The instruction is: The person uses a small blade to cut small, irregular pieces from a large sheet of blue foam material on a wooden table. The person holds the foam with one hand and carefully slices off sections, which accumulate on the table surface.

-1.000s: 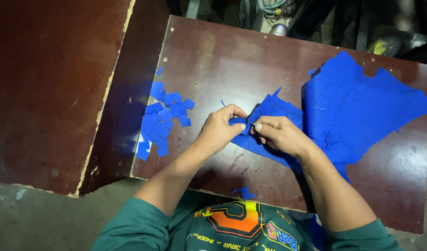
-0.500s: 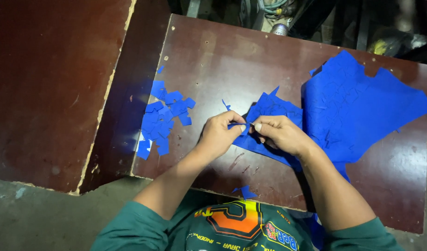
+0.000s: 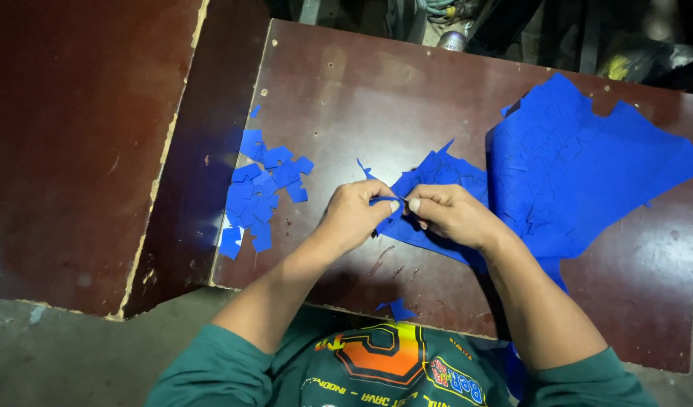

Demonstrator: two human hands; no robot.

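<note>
My left hand (image 3: 357, 215) and my right hand (image 3: 448, 215) meet over the middle of a dark brown table (image 3: 376, 98). Both pinch the edge of a blue sheet (image 3: 437, 173) that lies in front of me, thumbs and fingertips almost touching. This sheet has cut, jagged edges. A larger blue sheet (image 3: 580, 166) with cut outlines lies to the right, partly under it. A pile of small blue cut pieces (image 3: 263, 188) rests at the table's left edge, left of my left hand.
A second brown board (image 3: 75, 136) lies to the left at a lower level. A small blue scrap (image 3: 395, 307) sits at the near table edge. Dark clutter and a metal can (image 3: 452, 39) stand beyond the far edge. Grey floor shows below left.
My hands have stayed over the same spot, with the fingers shifting slightly along the blue sheet's edge. The pile of pieces has not moved.
</note>
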